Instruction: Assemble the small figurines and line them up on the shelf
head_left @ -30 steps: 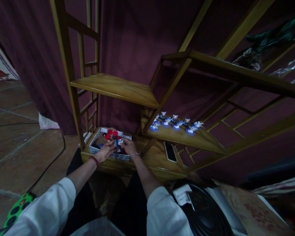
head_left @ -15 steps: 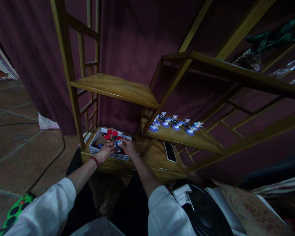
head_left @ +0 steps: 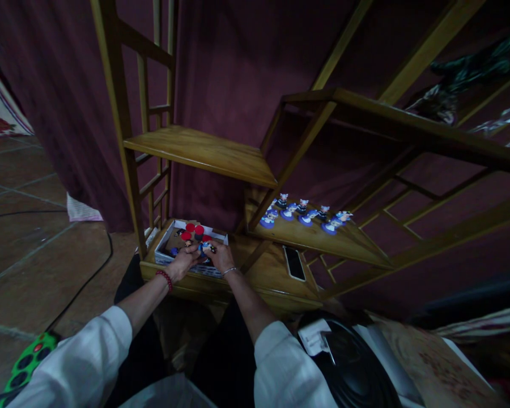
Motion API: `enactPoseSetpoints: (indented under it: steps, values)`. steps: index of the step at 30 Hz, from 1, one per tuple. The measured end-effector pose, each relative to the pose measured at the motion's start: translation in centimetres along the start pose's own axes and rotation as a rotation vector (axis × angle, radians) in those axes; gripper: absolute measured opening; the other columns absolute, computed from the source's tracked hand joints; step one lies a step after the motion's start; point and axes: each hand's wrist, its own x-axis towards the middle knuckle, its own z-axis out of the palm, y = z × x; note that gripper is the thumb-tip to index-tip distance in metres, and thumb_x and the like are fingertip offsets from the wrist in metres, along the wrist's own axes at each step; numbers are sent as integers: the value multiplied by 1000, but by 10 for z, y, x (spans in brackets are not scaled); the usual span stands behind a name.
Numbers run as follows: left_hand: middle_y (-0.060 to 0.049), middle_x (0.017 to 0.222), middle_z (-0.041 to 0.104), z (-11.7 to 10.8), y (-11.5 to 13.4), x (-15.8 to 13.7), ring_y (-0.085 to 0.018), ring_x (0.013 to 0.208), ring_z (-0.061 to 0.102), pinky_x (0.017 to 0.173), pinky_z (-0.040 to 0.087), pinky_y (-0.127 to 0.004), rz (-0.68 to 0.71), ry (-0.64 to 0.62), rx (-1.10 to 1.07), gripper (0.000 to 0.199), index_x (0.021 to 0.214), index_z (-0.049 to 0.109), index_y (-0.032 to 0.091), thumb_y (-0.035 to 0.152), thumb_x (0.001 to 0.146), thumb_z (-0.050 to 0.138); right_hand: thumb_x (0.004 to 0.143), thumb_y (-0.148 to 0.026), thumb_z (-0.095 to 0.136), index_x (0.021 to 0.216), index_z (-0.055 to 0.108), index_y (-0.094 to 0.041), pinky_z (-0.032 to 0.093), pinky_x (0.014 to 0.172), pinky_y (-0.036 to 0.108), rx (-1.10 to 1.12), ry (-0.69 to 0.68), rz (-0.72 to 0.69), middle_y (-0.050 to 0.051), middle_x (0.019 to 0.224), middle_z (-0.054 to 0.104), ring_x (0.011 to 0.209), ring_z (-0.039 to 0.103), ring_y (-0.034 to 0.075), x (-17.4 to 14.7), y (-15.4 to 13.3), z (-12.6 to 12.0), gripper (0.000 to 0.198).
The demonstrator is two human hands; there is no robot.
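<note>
Both of my hands meet over the front of a shallow white box [head_left: 164, 259] on the low wooden shelf. Between them is a small blue-and-white figurine [head_left: 204, 248]. My left hand [head_left: 184, 263] closes on its left side, and my right hand [head_left: 221, 258] pinches it from the right. Inside the box lie round red pieces [head_left: 190, 227], a dark cylinder with a red top [head_left: 199, 231], and small dark figurine parts [head_left: 175, 251]. My fingers partly hide the figurine and the box's front wall.
Several purple-based figurines [head_left: 306, 217] stand in rows on the raised shelf [head_left: 348, 241] at right. A phone [head_left: 294, 263] lies on the lower board. A wooden upright [head_left: 114, 113] and a shelf [head_left: 199, 148] frame the box. Black coiled hose-like material [head_left: 357, 362] sits lower right; a green power strip [head_left: 33, 358] lower left.
My hands stay in nearly the same place, with the figurine still between them and my right fingers slightly shifted. The whole view has moved very slightly.
</note>
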Motion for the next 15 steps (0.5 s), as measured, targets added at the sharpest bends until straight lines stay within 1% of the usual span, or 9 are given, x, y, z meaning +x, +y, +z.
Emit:
enactPoseSetpoints:
  steps: [3,9,15]
  values:
    - [-8,93,66,0,-1,1,-18,91,60,83,49,-32,20,5,-5,17,79,66,12,2,67,60,71,-28,59,100,64,-21,47,73,23,-21,13,18,2,87,68,77,61,14,0,-2,3,29]
    - [-7,92,66,0,-3,2,-18,93,59,85,48,-34,50,-19,-23,15,76,66,12,5,62,66,72,-30,58,99,64,-24,45,71,22,-75,22,97,1,88,68,77,61,14,0,-7,6,28]
    - [-7,92,66,-2,-7,6,-19,94,58,85,47,-34,57,14,-11,16,75,66,12,5,61,64,72,-33,55,92,65,-23,44,66,19,-113,43,205,2,82,68,73,61,14,-2,-13,9,24]
